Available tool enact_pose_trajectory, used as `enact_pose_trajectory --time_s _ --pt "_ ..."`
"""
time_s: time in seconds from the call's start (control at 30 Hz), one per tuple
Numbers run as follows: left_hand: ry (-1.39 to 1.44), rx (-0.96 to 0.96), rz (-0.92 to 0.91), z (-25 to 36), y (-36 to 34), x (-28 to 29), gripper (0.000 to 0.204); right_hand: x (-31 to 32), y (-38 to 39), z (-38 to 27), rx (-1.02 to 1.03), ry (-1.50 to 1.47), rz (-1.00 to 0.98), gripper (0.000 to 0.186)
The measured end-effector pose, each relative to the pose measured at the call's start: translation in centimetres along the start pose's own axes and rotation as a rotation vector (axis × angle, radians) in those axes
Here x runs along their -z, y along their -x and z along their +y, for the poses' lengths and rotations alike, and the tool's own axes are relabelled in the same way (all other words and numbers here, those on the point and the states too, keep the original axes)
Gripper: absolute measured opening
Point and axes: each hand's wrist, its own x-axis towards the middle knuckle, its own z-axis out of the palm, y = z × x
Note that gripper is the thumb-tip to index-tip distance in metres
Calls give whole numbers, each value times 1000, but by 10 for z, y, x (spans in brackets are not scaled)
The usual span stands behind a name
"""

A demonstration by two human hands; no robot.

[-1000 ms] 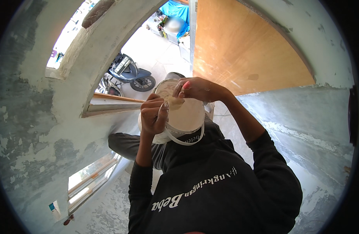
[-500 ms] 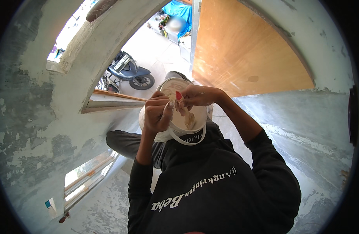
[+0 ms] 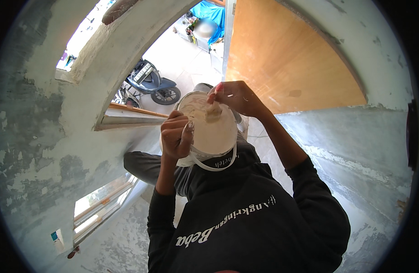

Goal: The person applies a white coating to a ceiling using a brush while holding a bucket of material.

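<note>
Your right hand [image 3: 239, 98] is up over the far right part of the bucket rim, fingertips pinched on a small scraper-like tool [image 3: 213, 115]; a pinkish-red bit [image 3: 219, 88] shows at your fingers. The tool's pale, smeared end points down over the bucket mouth, inside the far rim; can't tell if it touches the contents. Your left hand [image 3: 175, 137] is clenched at the bucket's left rim, thumb on the mouth side, whitish smears on it; can't tell whether it grips the rim or something hidden in the fist. Hands are apart, mouth of the bucket between them. White bucket [image 3: 184, 161] sits right in front of your waist, between your legs, mouth toward you; what carries it is hidden. Off-white stuff [image 3: 214, 136] shows inside, edges smeared. Bucket handle [image 3: 217, 169] hangs down over the near side, against your dark top [image 3: 264, 227]. Your left knee [image 3: 141, 167] sticks out left of the bucket. Past the far rim: a doorway with a dark motorbike [image 3: 150, 82] on the pale floor outside and a blue sheet [image 3: 215, 16] farther off. Wooden door panel [image 3: 291, 63] stands beyond your right hand. Patchy grey-white wall [image 3: 32, 154] on your left, small slatted window [image 3: 100, 207] low in it.
</note>
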Motion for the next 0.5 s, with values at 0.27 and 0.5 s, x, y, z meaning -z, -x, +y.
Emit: enact_pose_trajectory --time_s 0.27,0.5 --pt "-8 17 52 4 -1 -2 32 -1 0 -2 138 171 157 19" --pt "-17 25 32 6 -2 0 31 1 -7 11 207 410 285 20"
